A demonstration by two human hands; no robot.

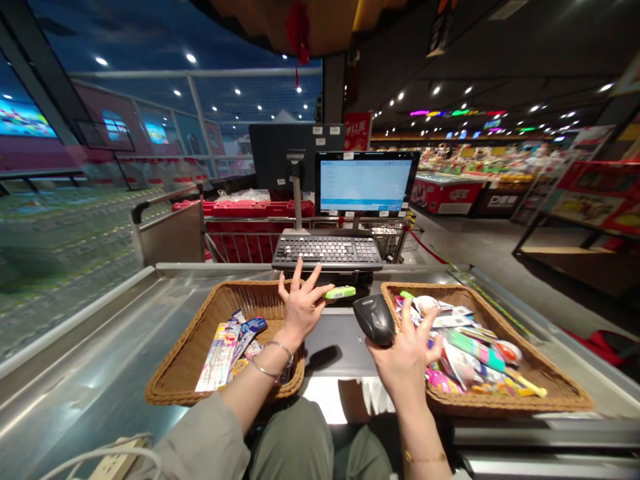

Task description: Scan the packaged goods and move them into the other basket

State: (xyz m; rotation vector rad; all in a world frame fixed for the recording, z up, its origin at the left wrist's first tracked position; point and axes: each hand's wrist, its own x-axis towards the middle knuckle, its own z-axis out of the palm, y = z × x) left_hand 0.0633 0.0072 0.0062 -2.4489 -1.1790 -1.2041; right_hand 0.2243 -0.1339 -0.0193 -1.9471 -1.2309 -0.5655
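Observation:
My left hand (303,307) is over the right edge of a wicker basket, its thumb and index finger pinching a small bright green packet (341,292) with a barcode label. The other fingers are spread out. A black barcode scanner (374,319) sits between the thumb and index finger of my right hand (407,350); its handle is hidden. The right hand's remaining fingers reach over the near left part of the right wicker basket (560,390), which is full of mixed small goods. In the left wicker basket (175,363) lie several flat packages (219,357).
Behind the hands stand a keyboard (327,251) and a lit monitor (367,185). The metal counter (95,363) has raised edges. A power strip (117,460) with white cables lies at the lower left. Shopping carts (245,247) are parked beyond the counter.

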